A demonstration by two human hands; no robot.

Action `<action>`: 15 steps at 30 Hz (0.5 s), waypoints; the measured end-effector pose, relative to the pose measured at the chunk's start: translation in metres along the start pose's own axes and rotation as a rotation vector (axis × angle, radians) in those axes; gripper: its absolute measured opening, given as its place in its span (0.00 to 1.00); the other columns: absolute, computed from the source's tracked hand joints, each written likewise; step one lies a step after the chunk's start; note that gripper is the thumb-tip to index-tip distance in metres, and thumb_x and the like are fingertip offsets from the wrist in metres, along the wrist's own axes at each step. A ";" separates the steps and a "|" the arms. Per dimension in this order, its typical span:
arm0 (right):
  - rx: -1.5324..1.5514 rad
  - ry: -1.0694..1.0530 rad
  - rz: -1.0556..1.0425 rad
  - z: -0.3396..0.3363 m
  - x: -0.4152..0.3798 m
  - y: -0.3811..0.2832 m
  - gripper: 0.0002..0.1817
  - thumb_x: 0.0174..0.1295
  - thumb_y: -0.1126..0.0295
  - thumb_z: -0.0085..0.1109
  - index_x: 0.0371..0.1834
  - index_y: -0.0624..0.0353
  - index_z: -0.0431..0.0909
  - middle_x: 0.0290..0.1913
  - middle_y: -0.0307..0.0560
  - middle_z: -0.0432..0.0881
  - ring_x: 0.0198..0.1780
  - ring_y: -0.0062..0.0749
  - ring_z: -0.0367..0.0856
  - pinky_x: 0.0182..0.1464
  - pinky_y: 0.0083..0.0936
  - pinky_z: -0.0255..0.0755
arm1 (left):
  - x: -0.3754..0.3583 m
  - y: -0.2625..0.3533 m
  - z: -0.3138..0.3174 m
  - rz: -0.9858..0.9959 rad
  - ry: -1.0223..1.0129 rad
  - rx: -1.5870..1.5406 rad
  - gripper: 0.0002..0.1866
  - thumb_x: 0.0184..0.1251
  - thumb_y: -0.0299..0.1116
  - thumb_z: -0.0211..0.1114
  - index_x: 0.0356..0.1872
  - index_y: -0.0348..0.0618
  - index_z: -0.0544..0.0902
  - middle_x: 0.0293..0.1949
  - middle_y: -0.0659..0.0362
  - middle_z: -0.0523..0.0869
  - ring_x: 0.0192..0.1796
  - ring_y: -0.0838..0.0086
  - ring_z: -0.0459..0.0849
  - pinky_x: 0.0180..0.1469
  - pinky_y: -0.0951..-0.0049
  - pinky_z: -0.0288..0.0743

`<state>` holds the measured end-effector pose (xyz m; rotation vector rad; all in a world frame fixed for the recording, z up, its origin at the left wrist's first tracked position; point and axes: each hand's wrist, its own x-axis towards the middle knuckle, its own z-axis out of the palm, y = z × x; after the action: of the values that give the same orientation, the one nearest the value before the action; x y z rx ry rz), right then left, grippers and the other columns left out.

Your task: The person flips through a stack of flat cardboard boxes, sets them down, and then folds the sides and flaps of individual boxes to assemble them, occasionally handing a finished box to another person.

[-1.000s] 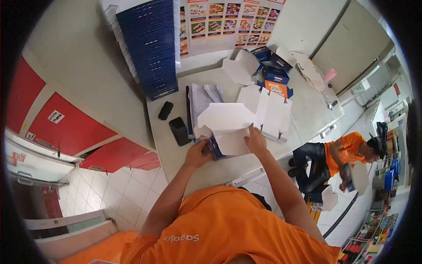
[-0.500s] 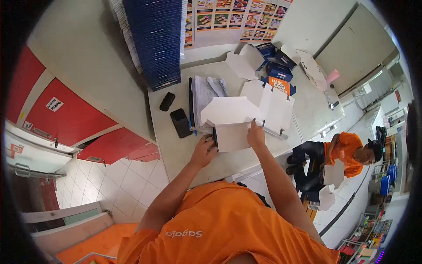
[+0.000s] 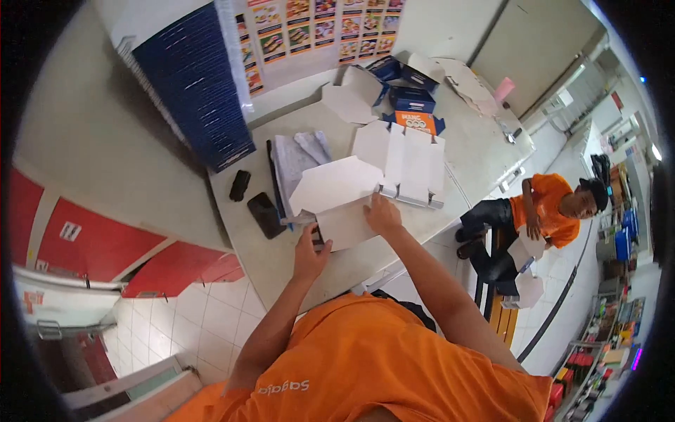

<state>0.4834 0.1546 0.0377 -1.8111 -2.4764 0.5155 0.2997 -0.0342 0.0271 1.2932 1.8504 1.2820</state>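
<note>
A cardboard box (image 3: 344,224), white inside with its lid flap raised, lies partly folded at the front of the table. My left hand (image 3: 310,254) grips its left side wall, where a bit of dark blue outside shows. At the right side my right hand (image 3: 382,214) holds the box's corner, fingers bent around the edge. Just behind my right hand lies a flat unfolded white box blank (image 3: 415,165). Under the lid's left part is a stack of papers in clear plastic (image 3: 292,158).
A black phone (image 3: 266,215) and a small black object (image 3: 240,186) lie to the left. Behind stands a tall stack of blue box blanks (image 3: 190,84). Folded blue boxes (image 3: 411,99) sit at the back. A co-worker in orange (image 3: 541,211) sits at right with open boxes.
My view has turned, so the table and its things appear shifted left and tilted. Both hands stay on the box's sides. The co-worker's arm and box have shifted.
</note>
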 end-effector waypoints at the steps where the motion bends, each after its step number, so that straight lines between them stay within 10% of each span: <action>1: 0.011 0.003 -0.041 -0.004 0.000 0.004 0.24 0.72 0.61 0.56 0.64 0.67 0.73 0.53 0.69 0.85 0.51 0.65 0.87 0.56 0.53 0.82 | 0.000 -0.001 0.000 0.068 0.019 0.051 0.30 0.67 0.36 0.74 0.66 0.35 0.73 0.55 0.40 0.85 0.59 0.46 0.84 0.60 0.54 0.79; 5: 0.206 0.016 -0.197 -0.040 0.027 0.069 0.25 0.70 0.58 0.61 0.64 0.63 0.76 0.59 0.62 0.84 0.59 0.60 0.84 0.61 0.52 0.78 | -0.002 -0.004 -0.001 0.009 -0.059 0.062 0.34 0.67 0.39 0.74 0.69 0.35 0.72 0.65 0.36 0.79 0.68 0.43 0.78 0.69 0.50 0.72; 8: -0.239 0.282 -0.290 -0.043 0.038 0.134 0.35 0.60 0.55 0.73 0.68 0.58 0.75 0.72 0.55 0.76 0.73 0.53 0.71 0.70 0.48 0.71 | -0.005 0.000 -0.006 0.278 0.074 0.360 0.34 0.68 0.39 0.73 0.69 0.34 0.71 0.68 0.35 0.74 0.71 0.40 0.72 0.73 0.46 0.65; 15: -0.190 -0.199 -0.292 -0.075 0.039 0.167 0.22 0.68 0.58 0.67 0.58 0.61 0.79 0.50 0.58 0.87 0.54 0.57 0.86 0.56 0.47 0.80 | 0.003 0.010 -0.016 0.310 0.065 0.325 0.32 0.66 0.37 0.73 0.65 0.31 0.71 0.66 0.36 0.73 0.70 0.40 0.70 0.73 0.45 0.63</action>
<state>0.6411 0.2539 0.0547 -1.4727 -2.9496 0.4774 0.2892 -0.0366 0.0427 1.7872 2.0235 1.2182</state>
